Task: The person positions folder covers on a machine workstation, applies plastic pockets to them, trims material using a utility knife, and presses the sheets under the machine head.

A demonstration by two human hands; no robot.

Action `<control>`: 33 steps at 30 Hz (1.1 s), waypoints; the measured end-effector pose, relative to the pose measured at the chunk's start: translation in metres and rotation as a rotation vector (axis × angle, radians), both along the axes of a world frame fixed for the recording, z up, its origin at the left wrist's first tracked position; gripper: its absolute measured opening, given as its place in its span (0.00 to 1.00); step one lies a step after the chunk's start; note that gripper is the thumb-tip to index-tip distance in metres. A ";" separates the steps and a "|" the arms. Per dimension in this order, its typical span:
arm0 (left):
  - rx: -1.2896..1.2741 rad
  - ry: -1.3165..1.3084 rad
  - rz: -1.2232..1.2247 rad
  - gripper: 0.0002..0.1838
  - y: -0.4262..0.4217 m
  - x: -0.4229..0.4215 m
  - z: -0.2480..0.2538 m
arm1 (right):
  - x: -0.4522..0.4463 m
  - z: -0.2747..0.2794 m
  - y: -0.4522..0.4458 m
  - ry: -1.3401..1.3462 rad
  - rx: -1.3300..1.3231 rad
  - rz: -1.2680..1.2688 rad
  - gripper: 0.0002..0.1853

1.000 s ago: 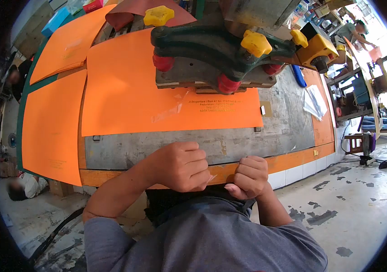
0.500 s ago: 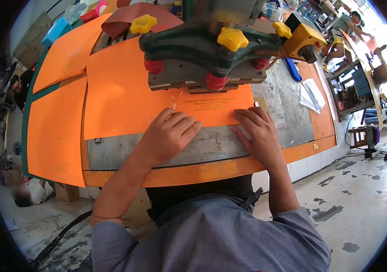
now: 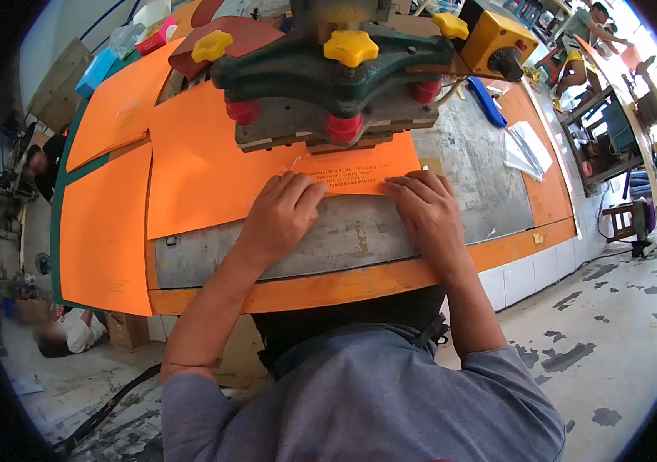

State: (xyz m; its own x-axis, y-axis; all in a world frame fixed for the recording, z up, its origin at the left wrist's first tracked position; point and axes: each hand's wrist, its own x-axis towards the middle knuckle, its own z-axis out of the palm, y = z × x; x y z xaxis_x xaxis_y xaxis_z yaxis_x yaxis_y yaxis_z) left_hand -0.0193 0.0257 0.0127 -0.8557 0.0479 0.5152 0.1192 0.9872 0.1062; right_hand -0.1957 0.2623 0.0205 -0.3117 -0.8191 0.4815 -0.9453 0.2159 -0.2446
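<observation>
A large orange sheet (image 3: 197, 173) with small dark printed lines lies under a press head. My left hand (image 3: 286, 215) has its fingers bent together on the sheet's near edge, left of the print. At the right end of that edge, my right hand (image 3: 427, 219) grips the sheet with fingers close together. Both thumbs are mostly hidden. Just beyond my hands hangs the dark green press head (image 3: 290, 77), with yellow star knobs (image 3: 351, 48) and red cushions (image 3: 344, 128). A grey metal bed (image 3: 305, 242) lies beneath the sheet.
More orange sheets (image 3: 105, 231) lie at the left. A yellow control box (image 3: 498, 46) with a black knob sits right of the press. A blue-handled tool (image 3: 487, 102) and a clear plastic packet (image 3: 527, 150) lie on the right. Other people are in the background.
Both hands have moved slightly away from me, toward the press. The right part of the sheet's near edge has shifted the same way. The camera view has shifted a little.
</observation>
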 end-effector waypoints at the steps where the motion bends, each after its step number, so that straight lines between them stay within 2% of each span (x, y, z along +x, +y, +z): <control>1: -0.004 -0.006 -0.004 0.22 -0.001 0.001 0.000 | 0.000 -0.001 0.000 -0.006 -0.004 -0.004 0.16; 4: 0.022 -0.013 -0.029 0.21 -0.004 0.008 0.013 | 0.002 0.003 0.003 0.040 -0.046 0.044 0.15; 5: 0.058 -0.123 -0.074 0.19 -0.003 0.014 0.020 | 0.005 0.008 0.009 0.029 -0.046 0.039 0.15; 8: 0.150 -0.337 -0.154 0.17 0.009 0.032 0.041 | 0.017 0.027 0.030 -0.115 0.064 0.177 0.13; 10: 0.211 -0.432 -0.182 0.16 0.020 0.039 0.041 | 0.025 0.040 0.041 -0.306 0.132 0.311 0.10; 13: 0.332 -0.394 -0.183 0.15 0.044 0.029 0.034 | 0.027 0.034 0.046 -0.466 0.063 0.321 0.08; 14: 0.296 -0.282 -0.085 0.15 0.055 0.017 0.027 | 0.027 0.029 0.045 -0.470 0.065 0.324 0.08; 15: 0.256 -0.169 0.011 0.15 0.063 0.006 0.020 | 0.029 0.020 0.042 -0.409 0.028 0.200 0.07; 16: 0.256 -0.172 0.014 0.15 0.071 -0.002 0.016 | 0.030 0.014 0.039 -0.348 -0.009 0.077 0.07; 18: 0.269 -0.159 0.097 0.14 0.081 -0.015 0.010 | 0.033 0.009 0.037 -0.368 -0.042 0.059 0.07; 23: 0.292 -0.156 0.129 0.11 0.084 -0.031 -0.003 | 0.036 0.000 0.036 -0.396 -0.088 0.028 0.08; 33: 0.314 -0.139 0.196 0.07 0.085 -0.039 -0.010 | 0.038 0.000 0.021 -0.404 -0.009 -0.059 0.19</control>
State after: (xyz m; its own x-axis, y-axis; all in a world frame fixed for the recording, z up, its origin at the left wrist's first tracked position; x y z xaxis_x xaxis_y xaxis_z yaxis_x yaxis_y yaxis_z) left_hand -0.0585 0.1109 0.0026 -0.8956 -0.2646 0.3576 -0.1047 0.9067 0.4086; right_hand -0.1581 0.2836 0.0201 -0.5236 -0.7904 0.3179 -0.7590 0.2633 -0.5955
